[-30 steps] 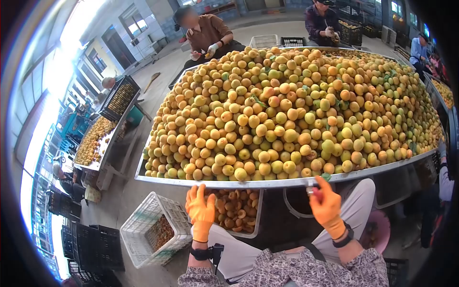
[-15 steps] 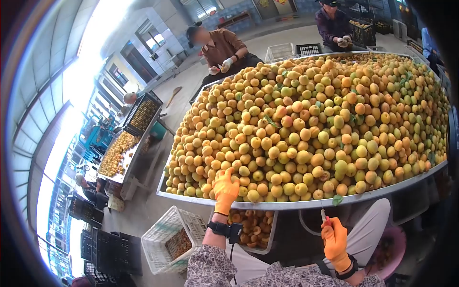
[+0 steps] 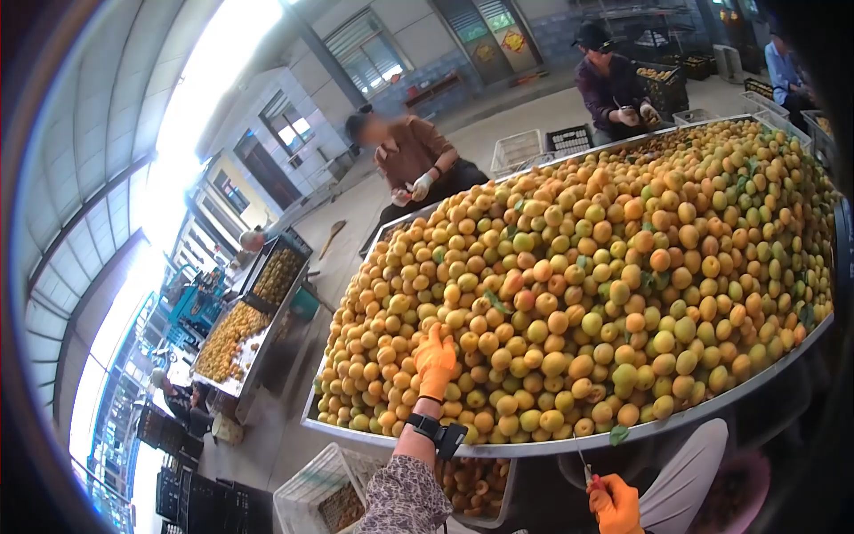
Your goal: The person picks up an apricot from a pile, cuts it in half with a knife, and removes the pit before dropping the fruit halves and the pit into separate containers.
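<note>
A broad heap of apricots [image 3: 543,294], yellow to orange with a few green leaves, fills a metal-rimmed table [image 3: 534,448] before me. My left hand [image 3: 435,363], in an orange glove, reaches onto the near left part of the heap. Its fingers stretch out and touch the fruit; whether one lies under them is hidden. Low at the table's front edge, my right hand [image 3: 616,507], also orange-gloved, is closed round a small knife [image 3: 590,479] with a red handle. The thin blade points up towards the rim.
Under the table stand a white crate [image 3: 298,489] and a tub of halved apricots [image 3: 476,485]. A pink basin [image 3: 743,489] is at lower right. Co-workers [image 3: 414,160] sit across the table. At left is another table [image 3: 233,347] with fruit, near black crates [image 3: 209,498].
My left hand has moved further up onto the heap from near the rim. The right hand, still holding the knife, sits lower in view. The camera view has tilted upward.
</note>
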The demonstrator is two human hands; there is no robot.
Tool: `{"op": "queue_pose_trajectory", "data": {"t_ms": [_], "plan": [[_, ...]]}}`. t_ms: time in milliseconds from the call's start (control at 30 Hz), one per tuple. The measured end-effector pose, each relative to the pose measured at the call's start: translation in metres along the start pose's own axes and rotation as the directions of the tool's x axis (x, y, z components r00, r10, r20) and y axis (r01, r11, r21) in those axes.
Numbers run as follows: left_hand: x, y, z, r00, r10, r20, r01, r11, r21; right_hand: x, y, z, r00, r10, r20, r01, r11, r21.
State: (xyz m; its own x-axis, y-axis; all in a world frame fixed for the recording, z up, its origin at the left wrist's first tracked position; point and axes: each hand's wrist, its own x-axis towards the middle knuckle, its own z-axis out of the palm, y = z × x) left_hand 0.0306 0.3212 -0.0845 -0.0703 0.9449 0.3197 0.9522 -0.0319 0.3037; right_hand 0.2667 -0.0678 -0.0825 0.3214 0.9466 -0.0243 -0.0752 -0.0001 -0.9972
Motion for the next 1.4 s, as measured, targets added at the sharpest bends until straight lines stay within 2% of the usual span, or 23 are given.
{"op": "queue_pose_trajectory", "data": {"t_ms": [67,100,300,367,400,433,467,500,567,600,633,700,767,800,867,900,967,1000,1033,1100,1133,1200,1400], "plan": [[0.01,0.013,-0.001,0.991,-0.132,0.032,0.127,0.984,0.128,-0.003,-0.006,-0.005,0.999,0.03,-0.017,-0.029,1.0,0.011],[0.014,0.017,-0.003,0.988,-0.15,0.041,0.142,0.978,0.154,-0.004,-0.006,-0.006,0.998,0.068,-0.013,-0.068,0.997,0.023],[0.023,-0.008,0.012,0.995,-0.1,0.027,0.099,0.994,0.036,-0.003,-0.015,-0.003,1.0,0.008,-0.014,-0.008,1.0,0.022],[0.02,-0.024,0.017,0.995,-0.078,-0.07,0.047,0.927,-0.372,-0.001,-0.018,0.0,1.0,-0.021,-0.007,0.021,0.999,0.041],[0.003,-0.006,-0.013,0.987,-0.163,0.016,0.142,0.809,-0.57,0.0,-0.019,0.001,0.999,-0.048,-0.007,0.048,0.998,0.036],[-0.002,-0.012,-0.015,0.981,-0.166,0.096,0.167,0.493,-0.854,-0.001,-0.019,0.003,0.997,-0.072,-0.005,0.072,0.997,0.03],[-0.01,-0.02,-0.018,0.981,-0.072,0.18,0.189,0.132,-0.973,0.0,-0.014,0.008,0.996,-0.084,-0.012,0.084,0.994,0.075],[-0.022,-0.022,-0.031,0.975,0.049,0.216,0.221,-0.244,-0.944,0.001,-0.013,0.012,0.996,-0.088,-0.003,0.088,0.994,0.069],[-0.052,-0.021,-0.053,0.94,0.306,0.149,0.3,-0.538,-0.788,0.001,-0.009,0.019,0.996,-0.037,0.078,0.014,0.964,0.267],[-0.071,-0.018,-0.065,0.914,0.363,0.179,0.375,-0.594,-0.712,0.002,-0.011,0.026,0.99,-0.088,0.111,0.049,0.948,0.316],[-0.092,-0.013,-0.077,0.897,0.376,0.233,0.427,-0.595,-0.681,0.002,-0.012,0.031,0.99,-0.043,0.134,-0.011,0.925,0.38],[-0.132,-0.001,-0.101,0.854,0.408,0.322,0.52,-0.65,-0.555,0.0,-0.053,0.042,0.964,0.178,0.198,-0.23,0.932,0.279],[-0.166,-0.001,-0.098,0.843,0.489,0.224,0.528,-0.673,-0.519,0.0,-0.056,0.052,0.953,0.148,0.263,-0.216,0.944,0.25],[-0.184,0.003,-0.103,0.845,0.486,0.223,0.527,-0.686,-0.501,-0.001,-0.064,0.059,0.943,0.169,0.287,-0.242,0.939,0.245],[-0.217,0.008,-0.11,0.846,0.487,0.22,0.529,-0.71,-0.465,-0.005,-0.052,0.063,0.903,0.151,0.403,-0.311,0.876,0.368],[-0.231,0.008,-0.111,0.849,0.448,0.281,0.529,-0.714,-0.458,-0.006,-0.056,0.07,0.89,0.134,0.436,-0.322,0.862,0.392],[-0.257,0.009,-0.11,0.844,0.446,0.298,0.536,-0.702,-0.468,-0.01,-0.053,0.079,0.875,0.107,0.472,-0.312,0.871,0.38],[-0.263,0.011,-0.106,0.843,0.494,0.211,0.533,-0.72,-0.444,-0.013,-0.055,0.085,0.88,0.111,0.462,-0.298,0.887,0.354],[-0.273,0.009,-0.108,0.833,0.492,0.254,0.55,-0.678,-0.488,-0.016,-0.053,0.087,0.876,0.122,0.466,-0.306,0.889,0.342],[-0.284,0.007,-0.109,0.817,0.522,0.247,0.573,-0.68,-0.458,-0.018,-0.047,0.091,0.866,0.051,0.497,-0.244,0.911,0.333],[-0.291,0.006,-0.112,0.823,0.513,0.246,0.565,-0.689,-0.453,-0.02,-0.047,0.097,0.887,0.025,0.461,-0.184,0.935,0.304],[-0.3,0.009,-0.13,0.829,0.427,0.36,0.558,-0.605,-0.568,-0.023,-0.043,0.099,0.884,0.015,0.467,-0.165,0.945,0.281],[-0.307,0.004,-0.139,0.847,0.414,0.333,0.523,-0.544,-0.656,-0.033,-0.051,0.101,0.879,0.002,0.477,-0.096,0.98,0.173]]}}
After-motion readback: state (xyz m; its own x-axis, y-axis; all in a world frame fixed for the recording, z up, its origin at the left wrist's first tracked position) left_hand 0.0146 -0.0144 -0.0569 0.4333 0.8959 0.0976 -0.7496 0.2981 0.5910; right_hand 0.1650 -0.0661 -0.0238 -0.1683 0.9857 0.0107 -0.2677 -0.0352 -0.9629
